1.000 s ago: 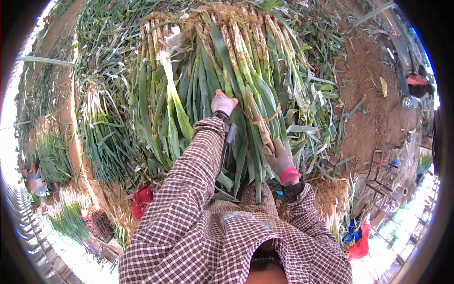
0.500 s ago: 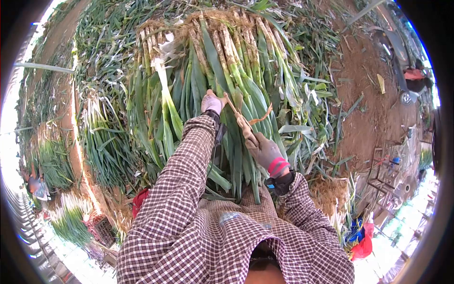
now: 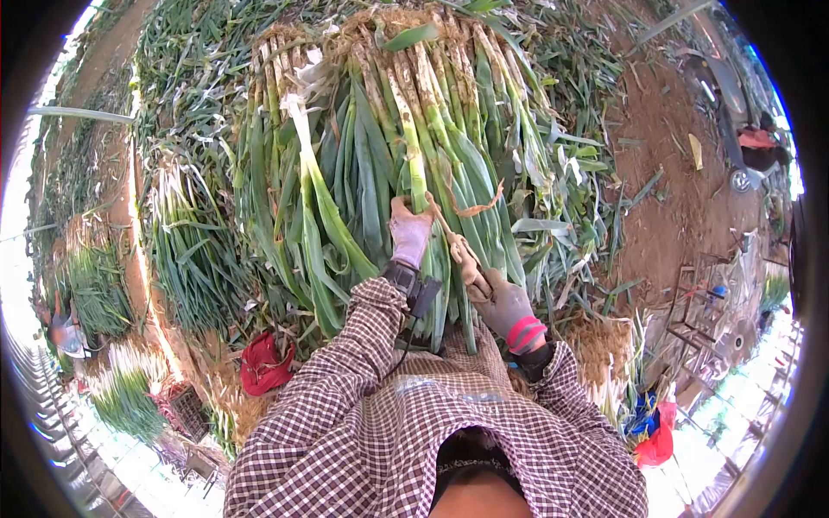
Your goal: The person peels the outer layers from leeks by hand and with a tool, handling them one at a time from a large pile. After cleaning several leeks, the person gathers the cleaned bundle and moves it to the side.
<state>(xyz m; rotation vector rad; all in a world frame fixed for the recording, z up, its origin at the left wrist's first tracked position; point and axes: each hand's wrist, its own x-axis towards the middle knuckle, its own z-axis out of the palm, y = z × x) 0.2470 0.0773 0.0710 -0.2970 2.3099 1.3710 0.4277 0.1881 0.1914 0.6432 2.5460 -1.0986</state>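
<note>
A big heap of leeks (image 3: 358, 147) lies in front of me, earthy roots at the far end and green leaves toward my lap. My left hand (image 3: 410, 235), gloved, is closed around one leek (image 3: 417, 173) with a pale, soil-marked shank, at its green part. In my right hand (image 3: 505, 312), also gloved, is a slim tool with a cloth-wrapped handle (image 3: 466, 261); its thin far end reaches close to my left fingers. A dry brown leaf strip (image 3: 480, 207) curls beside the tool. One peeled white leek (image 3: 300, 129) rests left of my hands.
More leek bundles (image 3: 186, 229) lie to the left, with loose leaf trimmings (image 3: 194, 95) all around. A red bag (image 3: 266, 364) sits by my left elbow. Bare soil (image 3: 661, 190) stretches along the right, beside a metal frame (image 3: 691, 319) and a bright red cloth (image 3: 658, 436).
My left hand has drawn back toward me and slightly right. My right hand has come a little closer to my body with the tool. A green leaf piece now lies over the roots.
</note>
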